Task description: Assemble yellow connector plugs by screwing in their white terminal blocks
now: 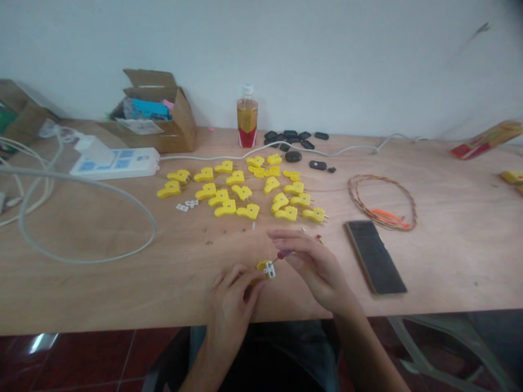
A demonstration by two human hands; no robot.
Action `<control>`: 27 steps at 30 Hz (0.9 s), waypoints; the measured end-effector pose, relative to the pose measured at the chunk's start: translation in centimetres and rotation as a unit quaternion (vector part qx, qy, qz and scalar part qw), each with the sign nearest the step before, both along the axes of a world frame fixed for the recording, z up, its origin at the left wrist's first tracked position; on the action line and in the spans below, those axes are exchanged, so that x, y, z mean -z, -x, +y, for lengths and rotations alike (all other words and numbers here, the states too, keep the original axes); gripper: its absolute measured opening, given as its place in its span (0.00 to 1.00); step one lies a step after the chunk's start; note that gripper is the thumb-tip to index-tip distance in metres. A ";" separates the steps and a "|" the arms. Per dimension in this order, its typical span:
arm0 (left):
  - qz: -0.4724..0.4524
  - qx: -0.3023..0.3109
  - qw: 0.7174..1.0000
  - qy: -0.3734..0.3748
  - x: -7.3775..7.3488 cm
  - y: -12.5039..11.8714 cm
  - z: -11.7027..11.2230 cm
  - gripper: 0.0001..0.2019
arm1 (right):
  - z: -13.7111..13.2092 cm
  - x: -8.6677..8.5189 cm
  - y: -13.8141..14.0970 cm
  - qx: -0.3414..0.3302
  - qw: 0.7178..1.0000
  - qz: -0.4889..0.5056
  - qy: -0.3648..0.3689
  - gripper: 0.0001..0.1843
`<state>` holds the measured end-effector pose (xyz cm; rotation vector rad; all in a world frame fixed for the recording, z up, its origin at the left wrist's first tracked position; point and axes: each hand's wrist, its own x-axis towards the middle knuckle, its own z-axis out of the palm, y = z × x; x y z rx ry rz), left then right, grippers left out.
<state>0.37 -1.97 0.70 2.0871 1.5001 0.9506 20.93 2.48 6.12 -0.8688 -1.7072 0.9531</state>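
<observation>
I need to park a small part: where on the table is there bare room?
The widest patch looks to be tabletop right of the phone. Another lies between the looped white cable and the left hand. Crowded: the middle, with yellow plugs and small white bits, and back left around the power strip.

A: What formed the carrying surface?

B: A pale wooden table (102, 294), its far and near edges both in view.

A: What occupied the far edge?

B: An open-flapped cardboard box (177, 130) stood left of centre; a white-capped bottle (247, 117) stood upright near the middle, with small black pieces (290, 134) just to its right.

A: And between the two edges?

B: Yellow plugs (225, 208) lay scattered centrally, a white power strip (122, 162) to their left, a coiled wire (372, 213) to their right.

A: Nearer the near edge?

B: A dark-screened phone (376, 258), right of centre, lay flat.
</observation>
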 end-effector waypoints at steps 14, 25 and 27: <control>0.012 -0.004 1.000 0.018 -0.1 -0.1 -0.1 0.05 | -0.1 0.5 -0.1 0.059 0.997 0.022 -0.037 0.17; 0.008 -0.010 1.000 0.008 -0.2 -0.1 0.0 0.05 | 0.1 1.1 0.1 0.072 0.997 0.028 -0.024 0.16; 0.012 -0.012 1.000 0.012 -0.2 -0.1 0.0 0.05 | 0.2 1.2 0.1 0.062 0.997 0.036 -0.013 0.17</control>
